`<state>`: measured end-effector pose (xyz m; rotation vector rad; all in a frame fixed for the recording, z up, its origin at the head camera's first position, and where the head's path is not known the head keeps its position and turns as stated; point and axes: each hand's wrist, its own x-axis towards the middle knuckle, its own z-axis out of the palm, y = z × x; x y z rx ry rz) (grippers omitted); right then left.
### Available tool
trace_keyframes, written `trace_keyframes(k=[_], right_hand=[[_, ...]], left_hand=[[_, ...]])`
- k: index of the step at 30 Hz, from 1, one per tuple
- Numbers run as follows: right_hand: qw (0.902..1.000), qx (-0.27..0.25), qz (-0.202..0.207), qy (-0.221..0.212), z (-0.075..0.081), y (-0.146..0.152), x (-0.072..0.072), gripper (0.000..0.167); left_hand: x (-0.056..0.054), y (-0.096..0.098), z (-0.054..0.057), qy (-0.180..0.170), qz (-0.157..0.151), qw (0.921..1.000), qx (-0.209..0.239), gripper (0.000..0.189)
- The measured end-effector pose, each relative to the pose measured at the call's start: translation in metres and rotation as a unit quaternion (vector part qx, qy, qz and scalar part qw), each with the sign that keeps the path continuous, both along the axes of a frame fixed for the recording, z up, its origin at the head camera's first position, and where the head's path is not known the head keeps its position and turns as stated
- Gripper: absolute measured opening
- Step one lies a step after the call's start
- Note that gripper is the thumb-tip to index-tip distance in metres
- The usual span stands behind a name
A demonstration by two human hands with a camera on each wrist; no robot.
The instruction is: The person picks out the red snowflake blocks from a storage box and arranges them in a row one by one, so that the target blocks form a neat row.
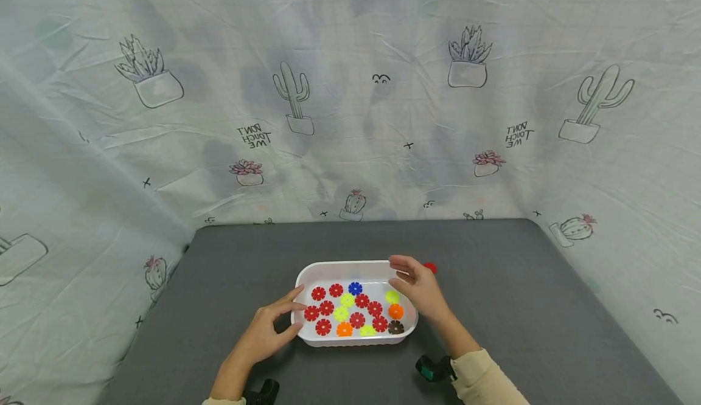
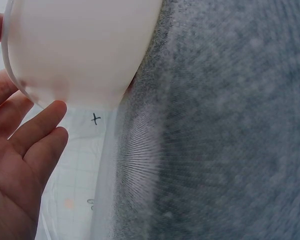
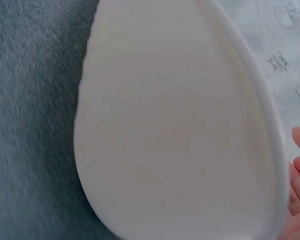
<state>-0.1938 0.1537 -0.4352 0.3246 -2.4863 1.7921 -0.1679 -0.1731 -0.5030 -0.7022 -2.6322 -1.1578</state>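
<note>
A white oblong tray (image 1: 358, 342) with rounded corners sits on the grey table, holding several notched plastic discs: red discs (image 1: 357, 320), yellow discs (image 1: 347, 300), orange discs (image 1: 396, 311), a blue disc (image 1: 355, 288) and a dark brown disc (image 1: 396, 328). My left hand (image 1: 265, 332) is at the tray's left end, its fingers spread and loosely bent across the rim. In the left wrist view two fingertips (image 2: 57, 107) lie along the outer wall. My right hand (image 1: 418, 286) hovers over the right rear corner, fingers apart and pointing left, with nothing in them.
Behind my right hand a red piece (image 1: 430, 267) lies on the grey tabletop (image 1: 246, 253), outside the tray and partly hidden. White sheeting (image 1: 383, 113) printed with cactus drawings hangs at the back and both sides. A black wrist device (image 1: 434, 368) is strapped by the right sleeve.
</note>
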Motion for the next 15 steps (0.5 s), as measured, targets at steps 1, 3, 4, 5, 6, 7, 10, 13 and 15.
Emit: trace_keyframes(k=[1, 3, 4, 5, 6, 7, 10, 13, 15], right_hand=[[1.0, 0.001, 0.006, -0.002, 0.001, -0.003, 0.001, 0.043], [0.9998, 0.0, 0.016, -0.015, -0.003, -0.007, 0.0, 0.043], [0.9997, 0.003, 0.02, -0.017, -0.007, -0.009, -0.001, 0.043], [0.9995, 0.007, 0.023, -0.021, -0.012, -0.01, -0.004, 0.043], [0.9993, 0.01, 0.025, -0.024, -0.016, -0.01, -0.006, 0.042], [0.9991, 0.014, 0.029, -0.029, -0.021, -0.011, -0.009, 0.042], [0.9978, 0.039, 0.038, -0.037, -0.032, -0.011, -0.018, 0.041], [0.9949, 0.069, 0.059, -0.044, -0.036, -0.012, -0.024, 0.039], [0.9918, 0.09, 0.078, -0.046, -0.037, -0.014, -0.027, 0.037]], left_hand=[[0.0, 0.0, 0.0, 0.0, 0.001, 1.0, -0.001, 0.026], [-0.001, 0.001, 0.0, 0.0, 0.0, 1.0, -0.001, 0.026], [-0.001, 0.001, -0.001, 0.0, 0.0, 1.0, -0.001, 0.025], [-0.001, 0.001, -0.001, 0.0, 0.0, 1.0, -0.001, 0.025], [-0.001, 0.001, -0.001, 0.001, -0.001, 1.0, -0.002, 0.025], [-0.001, 0.001, -0.001, 0.003, -0.001, 1.0, -0.002, 0.025], [-0.001, 0.001, -0.001, 0.009, -0.003, 1.0, -0.001, 0.025], [-0.001, 0.0, -0.001, 0.014, -0.003, 0.9999, -0.001, 0.025], [-0.002, -0.001, -0.001, 0.012, -0.002, 0.9999, 0.001, 0.026]])
